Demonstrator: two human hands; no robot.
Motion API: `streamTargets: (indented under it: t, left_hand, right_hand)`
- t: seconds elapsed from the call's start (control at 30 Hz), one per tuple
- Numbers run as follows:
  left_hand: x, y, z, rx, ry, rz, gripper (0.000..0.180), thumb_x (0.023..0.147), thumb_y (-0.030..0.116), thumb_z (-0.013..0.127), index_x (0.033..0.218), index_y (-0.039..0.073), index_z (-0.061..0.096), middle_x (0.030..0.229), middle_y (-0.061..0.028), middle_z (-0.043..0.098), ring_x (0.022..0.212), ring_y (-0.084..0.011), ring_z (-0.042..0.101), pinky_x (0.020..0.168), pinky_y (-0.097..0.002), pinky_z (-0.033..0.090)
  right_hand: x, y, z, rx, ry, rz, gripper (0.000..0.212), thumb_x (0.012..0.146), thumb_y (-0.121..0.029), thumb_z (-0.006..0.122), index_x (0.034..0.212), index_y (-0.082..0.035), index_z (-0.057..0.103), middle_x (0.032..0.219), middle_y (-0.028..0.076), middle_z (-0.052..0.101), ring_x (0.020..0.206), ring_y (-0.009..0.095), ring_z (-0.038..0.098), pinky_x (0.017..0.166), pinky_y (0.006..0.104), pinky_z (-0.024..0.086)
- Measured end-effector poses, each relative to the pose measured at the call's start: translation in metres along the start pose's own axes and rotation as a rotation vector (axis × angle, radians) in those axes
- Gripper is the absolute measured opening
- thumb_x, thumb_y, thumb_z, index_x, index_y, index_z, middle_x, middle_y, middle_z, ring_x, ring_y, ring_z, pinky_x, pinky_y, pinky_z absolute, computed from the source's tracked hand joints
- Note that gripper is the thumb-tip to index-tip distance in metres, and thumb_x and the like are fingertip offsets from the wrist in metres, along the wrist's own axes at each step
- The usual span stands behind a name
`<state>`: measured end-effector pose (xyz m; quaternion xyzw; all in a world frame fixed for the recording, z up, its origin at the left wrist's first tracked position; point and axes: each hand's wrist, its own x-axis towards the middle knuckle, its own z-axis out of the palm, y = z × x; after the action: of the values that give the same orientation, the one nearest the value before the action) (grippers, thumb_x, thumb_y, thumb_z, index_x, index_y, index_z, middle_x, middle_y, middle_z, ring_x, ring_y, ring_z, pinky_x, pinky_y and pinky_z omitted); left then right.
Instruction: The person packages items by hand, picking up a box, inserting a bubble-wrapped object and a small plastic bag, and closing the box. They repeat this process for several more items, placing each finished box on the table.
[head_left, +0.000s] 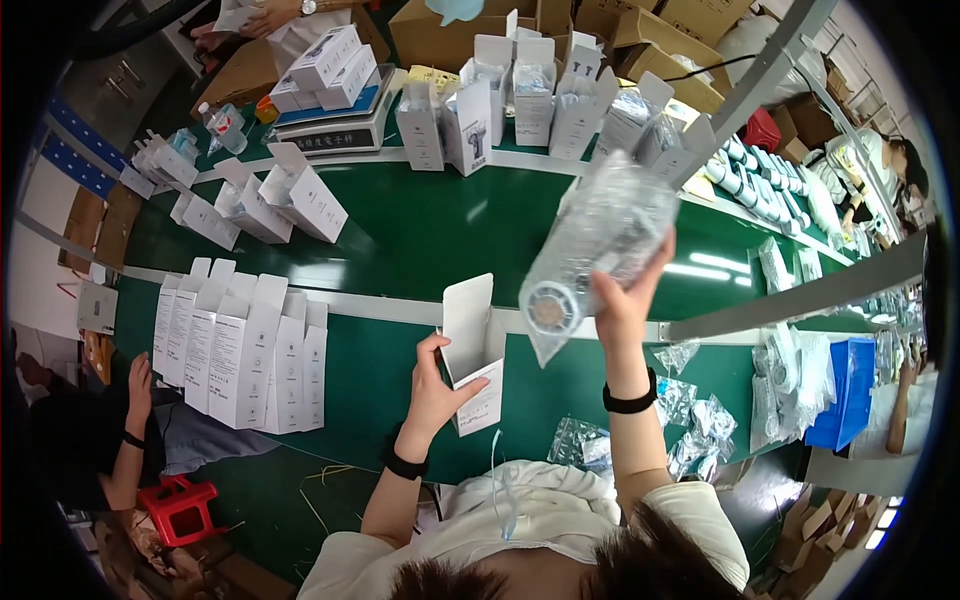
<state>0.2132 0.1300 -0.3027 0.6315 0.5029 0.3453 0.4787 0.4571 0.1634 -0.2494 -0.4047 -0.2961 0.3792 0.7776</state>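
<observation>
My left hand (pixel 432 392) grips a white carton (pixel 480 408) that stands upright with its top flap raised, at the front edge of the green work surface. Up and to the right, my right hand (pixel 628 305) holds a bubble-wrapped item (pixel 612 222) in the air. A round, grille-like end shows at its lower left; the rest is blurred and veiled by the wrap. The carton and the wrapped item are apart. Small clear plastic packets (pixel 700 425) lie near my right forearm.
Several white cartons (pixel 235 365) stand in a row at the left, beside another person's hand (pixel 140 385). Filled open cartons (pixel 535 95) line the far side, near a scale (pixel 335 135). Right are bubble-wrapped pieces (pixel 790 385), a blue bin (pixel 845 395) and a slanting metal post (pixel 760 90).
</observation>
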Motion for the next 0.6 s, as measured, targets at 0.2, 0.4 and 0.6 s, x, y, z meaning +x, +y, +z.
streamTargets:
  t: [0.2, 0.4, 0.6]
  left_hand:
    - [-0.009, 0.034, 0.074, 0.178, -0.094, 0.304, 0.076, 0.059, 0.009, 0.079, 0.109, 0.005, 0.023, 0.114, -0.0201, 0.039, 0.105, -0.0276, 0.046, 0.085, -0.0379, 0.042]
    - [-0.019, 0.039, 0.110, 0.155, 0.044, 0.456, 0.074, 0.058, 0.006, 0.080, 0.103, 0.006, 0.020, 0.120, -0.0259, 0.035, 0.104, -0.0381, 0.047, 0.084, -0.0423, 0.043]
    - [-0.005, 0.040, 0.108, 0.053, -0.175, 0.751, 0.071, 0.060, 0.003, 0.078, 0.102, 0.009, 0.021, 0.122, -0.0255, 0.033, 0.108, -0.0365, 0.044, 0.086, -0.0388, 0.041]
  right_hand:
    - [-0.054, -0.033, -0.014, 0.220, 0.423, 0.023, 0.078, 0.069, 0.001, 0.064, 0.130, -0.010, 0.018, 0.121, 0.010, 0.037, 0.107, 0.022, 0.044, 0.091, 0.0329, 0.037]
    - [-0.090, -0.007, -0.036, -0.494, 0.379, -0.293, 0.069, 0.065, 0.000, 0.069, 0.122, -0.010, 0.030, 0.118, 0.010, 0.041, 0.112, 0.026, 0.040, 0.091, 0.0366, 0.035]
    - [-0.098, -0.056, -0.094, -0.925, -0.539, -0.481, 0.040, 0.065, -0.008, 0.068, 0.104, -0.010, 0.057, 0.118, 0.013, 0.046, 0.123, 0.038, 0.030, 0.094, 0.0471, 0.031]
